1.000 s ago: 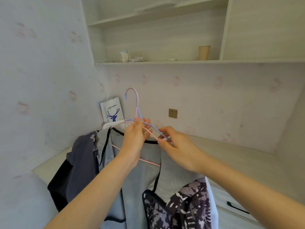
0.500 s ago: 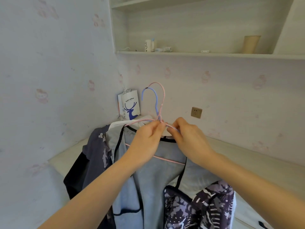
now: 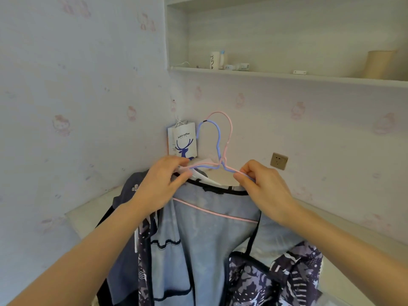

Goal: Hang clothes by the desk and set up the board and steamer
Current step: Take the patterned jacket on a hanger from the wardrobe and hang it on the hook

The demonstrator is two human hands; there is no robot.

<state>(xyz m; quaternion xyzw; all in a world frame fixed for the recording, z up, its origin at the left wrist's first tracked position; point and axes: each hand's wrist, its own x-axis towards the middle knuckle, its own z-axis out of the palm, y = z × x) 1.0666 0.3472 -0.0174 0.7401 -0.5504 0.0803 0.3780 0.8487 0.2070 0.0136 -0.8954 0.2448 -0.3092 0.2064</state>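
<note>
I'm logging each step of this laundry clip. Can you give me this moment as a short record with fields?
left hand: left hand pinches the left shoulder of the hangers
right hand: right hand pinches their right shoulder
hangers: pink hanger and blue hanger, hooks together
garment: light blue garment with dark trim hanging below
behind: paper bag, wall socket
shelf: paper cup

Home bedroom or study nook. Pale wallpaper with faint pink cartoon-cat print [image 3: 60, 127] covers both corner walls. White built-in wall shelf [image 3: 287, 76] above the hands holds a white mug [image 3: 214, 60], small toiletry bottles [image 3: 237, 66] and a tan paper cup [image 3: 378, 64]. White paper coffee bag with blue deer logo [image 3: 181, 141] hangs in the corner. Beige wall socket [image 3: 279, 161] right of the hands. Light built-in bench [image 3: 344, 235] below, draped with clothes.
</note>
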